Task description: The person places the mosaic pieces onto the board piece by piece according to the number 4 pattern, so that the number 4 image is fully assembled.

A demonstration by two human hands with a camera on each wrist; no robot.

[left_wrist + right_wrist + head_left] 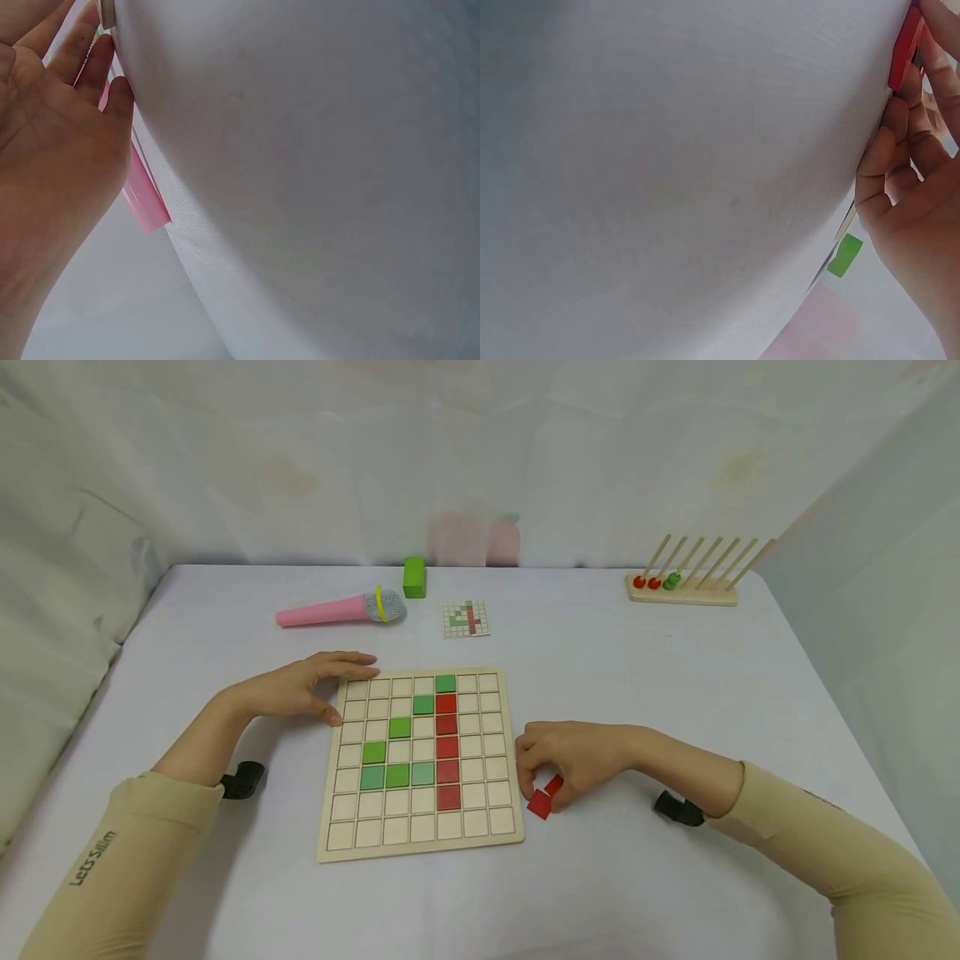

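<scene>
A square wooden grid board (pixel 420 852) lies flat on the table, with green tiles (pixel 398 775) and a column of red tiles (pixel 447 747) in its cells. At the board's upper left corner rests my left hand (pixel 296 685), fingers stretched along the far edge and thumb at the left side. Just right of the board, my right hand (pixel 573 756) pinches a red square tile (pixel 539 804) between thumb and fingers, low over the table. A second red tile (pixel 554 785) shows behind it, partly hidden by the hand. The right wrist view shows red (pixel 906 49) at the fingertips.
Beyond the board lie a pink toy microphone (pixel 322 612), a green block (pixel 414 577) and a small card (pixel 465 619) printed with a coloured grid pattern. A wooden peg rack (pixel 682 596) with red and green beads stands at the back right. White cloth walls surround the table.
</scene>
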